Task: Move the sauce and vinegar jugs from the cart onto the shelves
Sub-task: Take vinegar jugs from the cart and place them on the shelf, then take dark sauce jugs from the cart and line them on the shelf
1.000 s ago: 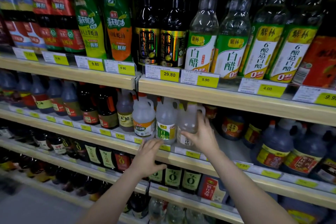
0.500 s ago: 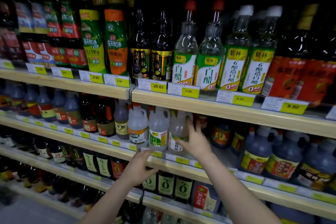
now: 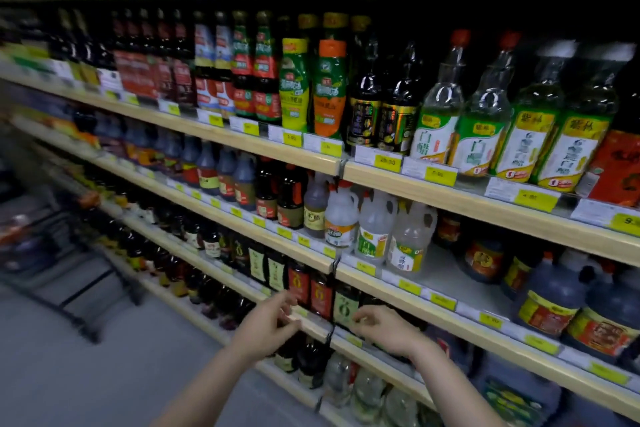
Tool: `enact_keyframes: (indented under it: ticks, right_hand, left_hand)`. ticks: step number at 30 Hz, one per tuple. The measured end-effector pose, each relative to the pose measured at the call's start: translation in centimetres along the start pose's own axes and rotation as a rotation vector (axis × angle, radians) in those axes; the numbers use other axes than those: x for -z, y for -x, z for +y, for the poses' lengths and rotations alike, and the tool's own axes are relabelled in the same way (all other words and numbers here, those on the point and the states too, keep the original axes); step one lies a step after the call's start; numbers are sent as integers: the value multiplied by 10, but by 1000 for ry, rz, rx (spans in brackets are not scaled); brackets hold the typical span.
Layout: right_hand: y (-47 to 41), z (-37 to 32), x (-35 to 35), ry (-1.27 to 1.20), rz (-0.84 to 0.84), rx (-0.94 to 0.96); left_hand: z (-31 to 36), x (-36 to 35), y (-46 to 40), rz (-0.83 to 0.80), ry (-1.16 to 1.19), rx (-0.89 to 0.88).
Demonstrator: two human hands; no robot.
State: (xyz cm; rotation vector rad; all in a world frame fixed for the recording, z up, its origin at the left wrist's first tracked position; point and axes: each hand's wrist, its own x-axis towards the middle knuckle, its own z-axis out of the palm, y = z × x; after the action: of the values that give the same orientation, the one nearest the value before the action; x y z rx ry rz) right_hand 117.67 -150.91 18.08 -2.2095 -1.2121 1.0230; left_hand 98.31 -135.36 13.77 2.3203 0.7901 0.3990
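Fingers of the left hand (image 3: 265, 329) and right hand (image 3: 388, 329) are loosely curled; nothing is held. Clear jugs (image 3: 408, 239) stand at the shelf (image 3: 450, 282) front edge; they are judged heavy, slick, best taken by the handle.

Tall clear bottles with green and white labels (image 3: 481, 114) stand in a row on the upper right, beside two dark bottles with gold labels (image 3: 381, 107) and green and orange squeeze bottles (image 3: 313, 87). Yellow and white price tags (image 3: 377, 159) line the shelf edges. Below, small dark bottles with red and green labels (image 3: 311, 288) stand close together above the grey floor (image 3: 69, 374).
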Motion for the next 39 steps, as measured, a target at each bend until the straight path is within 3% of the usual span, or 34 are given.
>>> enact_keyframes:
  ticks: [4,13,20,30,34,39]
  right_hand:
    - [-15,-51,-65,-41,-85,49]
    - [-42,-221,-275,-88,-361,221]
    - [-70,-317,-369,-53,-461,347]
    - [-189,-412,-426,-49,-569,375]
    - [-271,-438,-430,-105,-534,316]
    - [-363,-513,-435,-179,-481,345]
  left_hand:
    - [-54,40,58,38,-8,113]
    - [-229,171,282,226,8,529]
    - [-294,225,365,434,74,669]
    - [-402,296,333,488,89,765]
    - [-458,336,281,444,37,789]
    - [-517,416,222,511,17,790]
